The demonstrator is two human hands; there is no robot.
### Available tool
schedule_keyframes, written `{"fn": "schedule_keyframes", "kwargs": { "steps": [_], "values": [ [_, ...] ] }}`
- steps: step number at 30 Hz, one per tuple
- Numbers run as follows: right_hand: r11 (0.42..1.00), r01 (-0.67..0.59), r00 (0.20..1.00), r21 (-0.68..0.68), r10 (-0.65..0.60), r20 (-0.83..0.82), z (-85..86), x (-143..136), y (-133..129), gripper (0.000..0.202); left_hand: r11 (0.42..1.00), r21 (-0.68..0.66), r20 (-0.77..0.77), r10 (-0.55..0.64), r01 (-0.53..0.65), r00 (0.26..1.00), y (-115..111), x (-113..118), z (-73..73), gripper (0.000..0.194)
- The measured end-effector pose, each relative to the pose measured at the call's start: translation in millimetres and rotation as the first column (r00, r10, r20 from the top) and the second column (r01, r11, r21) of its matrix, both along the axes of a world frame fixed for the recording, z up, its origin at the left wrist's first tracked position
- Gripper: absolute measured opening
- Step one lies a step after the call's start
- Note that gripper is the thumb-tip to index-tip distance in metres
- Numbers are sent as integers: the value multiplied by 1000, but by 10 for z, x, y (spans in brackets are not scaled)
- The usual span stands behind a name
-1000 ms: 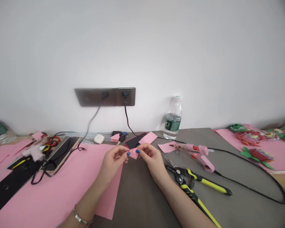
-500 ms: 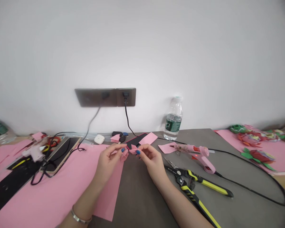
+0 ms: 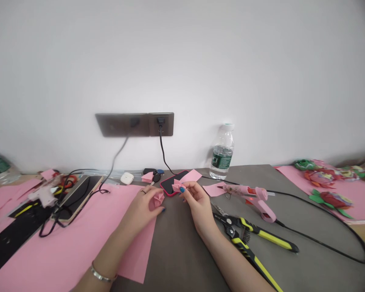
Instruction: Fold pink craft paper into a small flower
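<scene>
My left hand [image 3: 145,206] curls around a small pink folded paper flower [image 3: 158,198], which shows between thumb and fingers. Pinched in my right hand [image 3: 197,205] is a smaller folded piece of pink paper [image 3: 177,186], held apart from the flower. Behind the fingers lies a phone with a pink-red edge [image 3: 168,185], and a pink paper strip [image 3: 192,175] rests across its right end. Blue polish marks the nails of both hands. Under my left forearm spreads a large pink sheet [image 3: 94,239].
To the right lie a pink glue gun [image 3: 246,192] with a black cord, yellow-and-black pliers [image 3: 246,231] and another pink paper piece [image 3: 213,190]. A water bottle [image 3: 222,156] stands by the wall. Paper flowers [image 3: 333,200] sit far right; a tablet [image 3: 79,196] and cables lie left.
My hands have moved apart. The left has dropped slightly and turned around the flower, while the right has shifted a little right and up with its paper piece, showing more phone.
</scene>
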State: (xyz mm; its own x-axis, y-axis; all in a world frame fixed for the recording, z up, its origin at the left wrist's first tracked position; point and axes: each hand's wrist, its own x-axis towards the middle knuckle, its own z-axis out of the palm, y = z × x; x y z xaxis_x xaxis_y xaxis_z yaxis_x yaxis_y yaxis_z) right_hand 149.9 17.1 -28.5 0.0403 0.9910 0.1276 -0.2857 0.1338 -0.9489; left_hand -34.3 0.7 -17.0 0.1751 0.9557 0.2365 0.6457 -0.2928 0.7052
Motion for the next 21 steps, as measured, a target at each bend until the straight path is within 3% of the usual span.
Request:
{"fn": "schedule_keyframes", "kwargs": {
  "steps": [3,6,11,15,21],
  "values": [
    [1000,-2,1000,10,2,4,9,-8,1,26,1000,1,-15,2,-2,1000,-1,20,-8,30],
    [1000,3,1000,13,-3,4,20,-9,-4,23,997,-75,130,47,-37,990,-15,47,32,29],
    [999,12,1000,29,-12,7,26,-1,-17,20,980,-195,479,55,45,876,-42,83,98,36],
    [999,20,999,40,-19,-37,0,0,-24,15,968,-209,605,14,142,796,-46,89,84,36],
    [977,-191,967,-91,171,-190,-20,-34,-64,8,970,-187,637,-2,157,771,-63,114,73,25]
  ]
}}
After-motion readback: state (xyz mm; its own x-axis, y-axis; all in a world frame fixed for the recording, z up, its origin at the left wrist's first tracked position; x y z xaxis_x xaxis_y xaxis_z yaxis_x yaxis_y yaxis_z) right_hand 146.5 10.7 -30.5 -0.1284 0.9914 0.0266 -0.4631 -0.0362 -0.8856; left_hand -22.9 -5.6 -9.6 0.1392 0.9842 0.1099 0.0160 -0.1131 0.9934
